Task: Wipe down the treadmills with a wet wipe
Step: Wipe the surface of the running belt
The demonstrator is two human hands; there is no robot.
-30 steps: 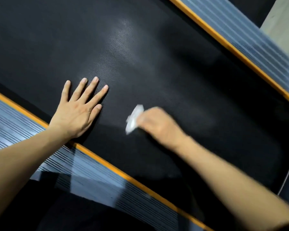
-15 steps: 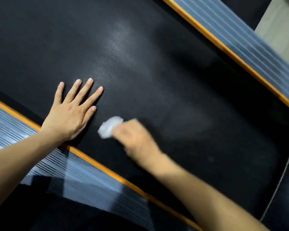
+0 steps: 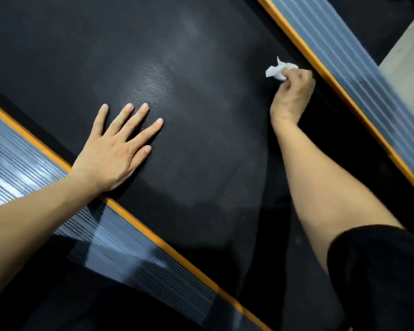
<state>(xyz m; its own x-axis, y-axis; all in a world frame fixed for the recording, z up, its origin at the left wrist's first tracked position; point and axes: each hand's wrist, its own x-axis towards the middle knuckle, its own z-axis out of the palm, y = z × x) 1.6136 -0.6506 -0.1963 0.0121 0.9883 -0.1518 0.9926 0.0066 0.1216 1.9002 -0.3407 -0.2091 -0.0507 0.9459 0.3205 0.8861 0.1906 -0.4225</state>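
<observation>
Right hand (image 3: 290, 91) has swept the wet wipe (image 3: 279, 70) clear across the belt (image 3: 201, 115) to the far side rail (image 3: 359, 75)!
One crumpled wipe, pinched in curled fingers; left hand (image 3: 112, 154) stays flat, fingers spread; two orange-edged rails.

A strip of pale floor (image 3: 406, 51) shows in the upper right corner, beyond the far rail. A black sleeve (image 3: 378, 278) fills the lower right corner.
</observation>
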